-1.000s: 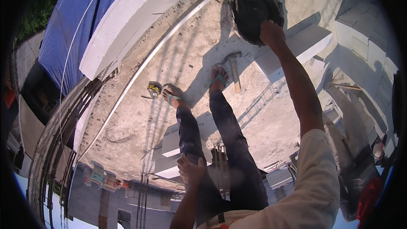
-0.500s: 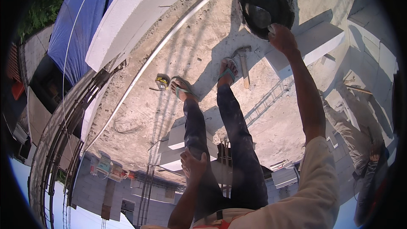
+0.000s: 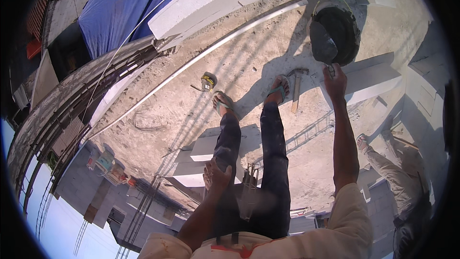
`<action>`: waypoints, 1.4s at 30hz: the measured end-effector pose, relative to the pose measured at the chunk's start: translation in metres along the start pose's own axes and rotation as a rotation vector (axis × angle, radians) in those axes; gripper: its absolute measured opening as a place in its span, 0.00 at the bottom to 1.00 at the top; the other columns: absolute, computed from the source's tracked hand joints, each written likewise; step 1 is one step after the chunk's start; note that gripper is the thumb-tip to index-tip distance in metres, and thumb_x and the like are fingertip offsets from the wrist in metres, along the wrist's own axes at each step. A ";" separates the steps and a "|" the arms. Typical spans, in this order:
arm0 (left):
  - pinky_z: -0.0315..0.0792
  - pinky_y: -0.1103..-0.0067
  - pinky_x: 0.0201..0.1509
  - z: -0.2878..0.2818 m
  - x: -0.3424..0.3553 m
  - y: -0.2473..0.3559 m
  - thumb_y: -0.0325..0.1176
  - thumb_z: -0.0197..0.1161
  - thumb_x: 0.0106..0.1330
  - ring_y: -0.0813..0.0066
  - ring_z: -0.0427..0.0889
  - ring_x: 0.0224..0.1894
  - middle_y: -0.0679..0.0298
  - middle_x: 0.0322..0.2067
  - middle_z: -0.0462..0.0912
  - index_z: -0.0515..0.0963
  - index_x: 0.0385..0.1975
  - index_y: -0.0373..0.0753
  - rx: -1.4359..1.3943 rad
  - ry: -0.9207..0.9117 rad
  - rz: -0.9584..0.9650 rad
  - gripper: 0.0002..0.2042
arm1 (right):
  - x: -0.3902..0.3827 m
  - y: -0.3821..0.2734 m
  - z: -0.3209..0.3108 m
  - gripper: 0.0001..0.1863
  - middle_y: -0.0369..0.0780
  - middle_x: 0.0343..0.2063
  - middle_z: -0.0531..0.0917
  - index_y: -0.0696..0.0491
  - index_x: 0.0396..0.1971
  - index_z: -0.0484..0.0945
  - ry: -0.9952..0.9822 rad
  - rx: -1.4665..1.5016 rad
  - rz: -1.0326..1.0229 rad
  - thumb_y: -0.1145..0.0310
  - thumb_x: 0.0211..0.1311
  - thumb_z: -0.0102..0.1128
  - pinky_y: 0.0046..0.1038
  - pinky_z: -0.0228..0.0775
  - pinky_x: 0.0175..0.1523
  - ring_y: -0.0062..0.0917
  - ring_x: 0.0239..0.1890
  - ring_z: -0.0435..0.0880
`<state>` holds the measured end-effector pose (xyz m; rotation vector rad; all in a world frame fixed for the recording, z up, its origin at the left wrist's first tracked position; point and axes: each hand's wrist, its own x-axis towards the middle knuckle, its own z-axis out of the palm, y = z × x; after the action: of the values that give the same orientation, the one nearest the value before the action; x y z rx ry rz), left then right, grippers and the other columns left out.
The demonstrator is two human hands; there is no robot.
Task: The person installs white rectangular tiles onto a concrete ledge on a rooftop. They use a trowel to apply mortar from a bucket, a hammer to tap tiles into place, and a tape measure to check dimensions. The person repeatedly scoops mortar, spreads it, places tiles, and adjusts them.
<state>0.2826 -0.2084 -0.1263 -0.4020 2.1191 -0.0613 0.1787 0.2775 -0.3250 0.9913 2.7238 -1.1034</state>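
My right hand [image 3: 335, 85], arm stretched forward, is closed on the handle of a trowel [image 3: 323, 44]. Its grey-coated blade lies over the near left part of a black bucket [image 3: 355, 38] holding dark wet mortar. My left hand [image 3: 218, 175] rests on my left knee, fingers apart and holding nothing. A hammer [image 3: 296, 92] with a wooden handle lies on the floor beside my right foot. Left of my other foot sits a yellow and black tape measure [image 3: 207, 82].
White blocks lie right of the hammer [image 3: 373, 80] and by my left leg [image 3: 207, 149]. A long white pipe [image 3: 201, 58] crosses the floor along a low white block wall [image 3: 191, 7]. Another person's leg [image 3: 390, 172] shows at the right. Blue tarp [image 3: 115, 19] hangs beyond the wall.
The view has shifted, so the scene sits further right. The trowel blade now shows flat over the bucket's left side, and my right hand is drawn back from the rim.
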 end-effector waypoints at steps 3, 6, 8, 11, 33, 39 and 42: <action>0.70 0.57 0.67 0.002 0.008 -0.013 0.48 0.71 0.60 0.49 0.74 0.65 0.49 0.60 0.74 0.69 0.66 0.36 -0.015 -0.013 -0.007 0.36 | -0.041 -0.060 0.027 0.13 0.44 0.26 0.83 0.55 0.37 0.81 -0.071 0.044 -0.026 0.59 0.69 0.67 0.37 0.75 0.38 0.39 0.29 0.85; 0.70 0.58 0.67 0.001 0.013 -0.032 0.46 0.71 0.60 0.51 0.74 0.65 0.51 0.60 0.74 0.69 0.65 0.38 -0.108 -0.008 -0.030 0.34 | -0.084 -0.131 0.079 0.14 0.48 0.30 0.84 0.58 0.39 0.81 -0.208 0.190 -0.049 0.60 0.70 0.65 0.39 0.75 0.41 0.42 0.33 0.85; 0.70 0.58 0.68 0.007 0.014 -0.043 0.46 0.71 0.60 0.52 0.74 0.65 0.52 0.60 0.74 0.70 0.64 0.38 -0.166 -0.032 -0.059 0.33 | -0.112 -0.158 0.134 0.14 0.42 0.27 0.83 0.60 0.42 0.81 -0.171 0.170 -0.190 0.62 0.73 0.65 0.31 0.73 0.38 0.22 0.30 0.78; 0.70 0.59 0.68 0.017 0.011 -0.054 0.45 0.69 0.61 0.53 0.74 0.65 0.53 0.60 0.75 0.70 0.63 0.38 -0.244 -0.069 -0.109 0.31 | -0.135 -0.231 0.198 0.14 0.37 0.29 0.84 0.60 0.43 0.81 -0.342 0.298 -0.100 0.62 0.73 0.66 0.27 0.72 0.38 0.19 0.30 0.76; 0.65 0.60 0.71 0.047 0.018 -0.084 0.47 0.67 0.62 0.55 0.72 0.67 0.54 0.64 0.72 0.70 0.64 0.40 -0.416 -0.143 -0.178 0.31 | -0.051 -0.383 0.289 0.14 0.32 0.28 0.71 0.54 0.45 0.75 -0.627 0.997 0.544 0.57 0.77 0.57 0.27 0.63 0.28 0.20 0.21 0.68; 0.64 0.60 0.72 0.044 0.022 -0.088 0.47 0.67 0.62 0.55 0.69 0.70 0.53 0.67 0.70 0.68 0.68 0.39 -0.430 -0.190 -0.191 0.35 | -0.079 -0.360 0.248 0.16 0.33 0.25 0.73 0.56 0.46 0.76 -0.786 1.101 0.414 0.57 0.77 0.54 0.26 0.62 0.25 0.20 0.19 0.70; 0.64 0.60 0.72 0.046 0.022 -0.088 0.47 0.67 0.63 0.54 0.69 0.70 0.53 0.67 0.70 0.68 0.68 0.39 -0.413 -0.178 -0.180 0.35 | -0.076 -0.352 0.258 0.16 0.31 0.24 0.71 0.54 0.47 0.75 -0.920 1.034 0.461 0.56 0.80 0.49 0.23 0.60 0.24 0.17 0.18 0.68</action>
<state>0.3323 -0.2934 -0.1518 -0.8110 1.9092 0.3024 -0.0129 -0.1195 -0.2819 0.7485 1.0866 -2.1413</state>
